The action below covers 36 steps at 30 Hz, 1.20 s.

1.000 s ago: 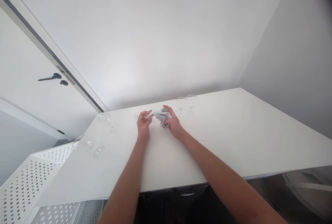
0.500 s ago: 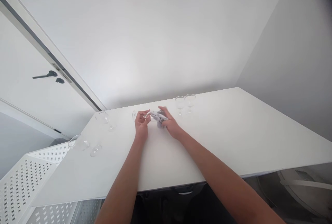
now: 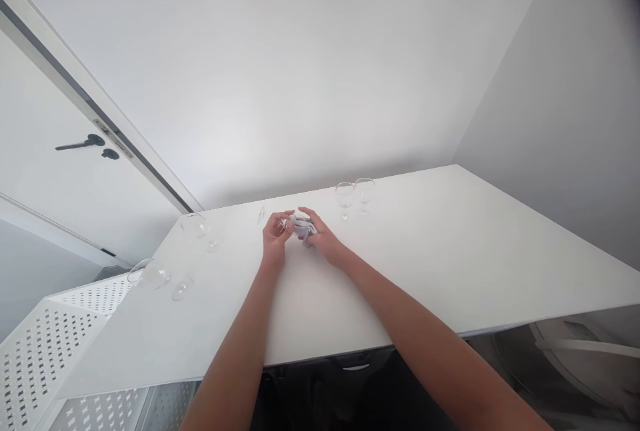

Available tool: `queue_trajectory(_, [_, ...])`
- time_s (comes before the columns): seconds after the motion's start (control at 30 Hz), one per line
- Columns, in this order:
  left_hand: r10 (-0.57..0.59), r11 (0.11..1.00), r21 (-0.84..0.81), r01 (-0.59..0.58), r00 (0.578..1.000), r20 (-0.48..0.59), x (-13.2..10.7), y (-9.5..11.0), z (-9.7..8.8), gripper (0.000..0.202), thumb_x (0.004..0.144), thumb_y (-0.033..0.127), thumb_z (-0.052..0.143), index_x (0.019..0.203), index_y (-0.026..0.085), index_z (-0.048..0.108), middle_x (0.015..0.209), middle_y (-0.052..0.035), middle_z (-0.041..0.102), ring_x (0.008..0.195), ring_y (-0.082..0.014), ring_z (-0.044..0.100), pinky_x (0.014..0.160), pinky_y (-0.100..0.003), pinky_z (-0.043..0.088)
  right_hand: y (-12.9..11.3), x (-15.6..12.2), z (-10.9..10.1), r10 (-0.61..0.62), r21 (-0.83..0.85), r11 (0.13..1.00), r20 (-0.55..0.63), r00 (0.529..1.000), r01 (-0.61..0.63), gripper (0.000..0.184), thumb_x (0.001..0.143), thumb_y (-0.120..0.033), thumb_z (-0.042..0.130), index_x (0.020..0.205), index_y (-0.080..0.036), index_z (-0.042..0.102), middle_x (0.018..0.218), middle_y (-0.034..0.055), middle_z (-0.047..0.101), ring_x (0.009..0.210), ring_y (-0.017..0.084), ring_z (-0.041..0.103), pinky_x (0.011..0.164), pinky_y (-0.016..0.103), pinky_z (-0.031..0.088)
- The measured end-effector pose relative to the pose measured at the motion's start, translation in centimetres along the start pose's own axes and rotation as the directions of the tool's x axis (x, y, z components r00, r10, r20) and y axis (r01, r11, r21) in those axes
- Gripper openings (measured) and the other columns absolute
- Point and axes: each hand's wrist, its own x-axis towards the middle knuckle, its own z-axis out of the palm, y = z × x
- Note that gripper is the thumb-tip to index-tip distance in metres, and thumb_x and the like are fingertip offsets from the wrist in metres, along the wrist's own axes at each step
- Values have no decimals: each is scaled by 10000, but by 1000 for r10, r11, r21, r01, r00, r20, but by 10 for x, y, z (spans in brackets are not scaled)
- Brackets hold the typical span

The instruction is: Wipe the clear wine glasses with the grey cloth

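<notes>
A clear stemmed glass is held sideways above the white table [image 3: 430, 271], its round foot [image 3: 262, 215] sticking out to the left. My left hand [image 3: 275, 234] is closed around the glass near its stem. My right hand [image 3: 320, 234] grips a light grey cloth [image 3: 303, 226] that is bunched against the bowl end. Cloth and fingers hide most of the bowl.
Two stemmed glasses, a left one [image 3: 345, 198] and a right one [image 3: 365, 192], stand near the table's back edge. Two more, one farther [image 3: 196, 226] and one nearer [image 3: 153, 276], are at the left. A white perforated unit [image 3: 35, 351] adjoins the left side; a door handle [image 3: 83, 143] is beyond.
My right hand and the cloth have shifted slightly left, closer to my left hand. The glass's foot has turned a little, and the cloth is bunched more tightly. The whole view has shifted slightly.
</notes>
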Motion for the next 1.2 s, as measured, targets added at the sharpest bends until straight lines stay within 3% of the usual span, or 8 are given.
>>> queue_trajectory(0.23, [7, 999, -40, -14, 987, -162, 3, -2, -1, 313, 840, 451, 786, 1037, 255, 643, 1292, -100, 677, 1130, -257, 680, 889, -372, 508, -5, 3, -6, -29, 211, 977, -21, 999, 33, 758, 549, -85, 609, 1266, -330, 586, 1121, 23, 619, 790, 175, 628, 689, 310, 477])
queue_trajectory(0.37, [6, 1000, 12, -5, 998, -65, 1, -3, 2, 279, 825, 439, 798, 966, 234, 672, 1273, -108, 695, 1039, -243, 692, 855, -378, 519, 2, 4, -4, -37, 34, 999, -64, 997, 39, 869, 547, -68, 588, 1359, -373, 536, 1050, 6, 619, 816, 172, 606, 655, 276, 453])
queue_trajectory(0.53, [1, 997, -80, -10, 993, -119, 4, -5, -1, 281, 840, 459, 775, 968, 237, 659, 972, -65, 717, 902, -234, 688, 738, -354, 525, -1, 0, 3, 92, 48, 994, 81, 992, -96, 826, 553, -69, 587, 1337, -328, 572, 962, 6, 616, 784, 177, 623, 677, 296, 487])
queue_trajectory(0.63, [-26, 990, -138, 2, 985, -171, 6, -4, -2, 295, 876, 482, 736, 1068, 272, 656, 1100, -65, 695, 1023, -233, 687, 808, -355, 533, -5, -1, 3, 64, 170, 982, 83, 994, -77, 760, 536, -62, 597, 1257, -301, 621, 991, 11, 600, 810, 179, 632, 743, 325, 531])
queue_trajectory(0.77, [19, 996, -87, -18, 1000, 14, 2, 1, 5, 337, 884, 469, 737, 1160, 292, 660, 1396, -106, 614, 1254, -279, 606, 933, -408, 536, -2, 2, 1, -36, 189, 981, -48, 998, 44, 907, 554, -52, 606, 1388, -399, 528, 1174, 5, 584, 946, 170, 629, 899, 362, 549])
queue_trajectory(0.87, [55, 998, -30, -53, 994, 89, 0, 2, 8, 435, 809, 423, 826, 1187, 280, 664, 1446, -125, 586, 1319, -311, 562, 977, -429, 526, 0, 3, 1, -3, 134, 991, -65, 998, 12, 1022, 555, -48, 609, 1479, -444, 429, 1203, 7, 577, 924, 167, 638, 905, 380, 555])
queue_trajectory(1.03, [35, 994, -101, -43, 996, -81, 4, -4, -1, 454, 821, 433, 816, 1215, 296, 636, 1323, -109, 637, 1240, -291, 627, 989, -428, 512, -2, 3, -1, 35, 213, 976, 29, 999, -40, 949, 533, -58, 594, 1433, -348, 513, 1016, 15, 617, 782, 183, 657, 773, 363, 566])
queue_trajectory(1.2, [2, 998, -68, -3, 1000, -23, 5, -5, -1, 386, 824, 443, 807, 1135, 262, 666, 1156, -104, 713, 1021, -243, 675, 896, -397, 512, 3, 3, 1, 47, 111, 993, -27, 999, -43, 1125, 560, -45, 598, 1569, -449, 305, 1050, -6, 583, 814, 158, 661, 818, 358, 560])
